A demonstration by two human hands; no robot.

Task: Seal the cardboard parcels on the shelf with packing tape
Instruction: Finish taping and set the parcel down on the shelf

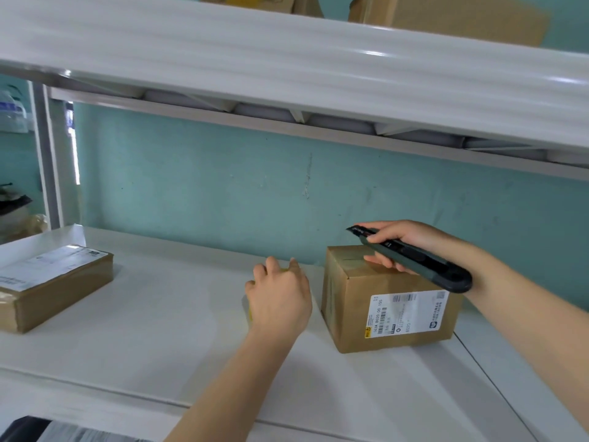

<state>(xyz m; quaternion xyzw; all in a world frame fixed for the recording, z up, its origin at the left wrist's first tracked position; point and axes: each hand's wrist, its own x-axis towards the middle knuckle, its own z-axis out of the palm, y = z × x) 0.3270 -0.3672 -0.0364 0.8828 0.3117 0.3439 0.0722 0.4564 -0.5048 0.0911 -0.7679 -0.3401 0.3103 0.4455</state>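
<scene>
A small cardboard parcel (350, 301) with a white shipping label stands on the white shelf (159, 330), right of centre. Above its top, my right hand (404, 244) grips a dark green utility knife (424, 260), and its lower fingers touch the parcel's top. My left hand (280, 298) sits just left of that parcel, curled over a pale yellow object (249, 309), probably the tape roll, that is almost wholly hidden under it. A flat taped parcel (57, 282) with a label lies at the shelf's left end.
The upper shelf (287, 65) overhangs close above and carries more cardboard boxes (452, 17). A teal wall (207, 186) closes the back. A shelf upright (52, 161) stands at the left. A seam (497, 387) runs across the shelf surface at the right.
</scene>
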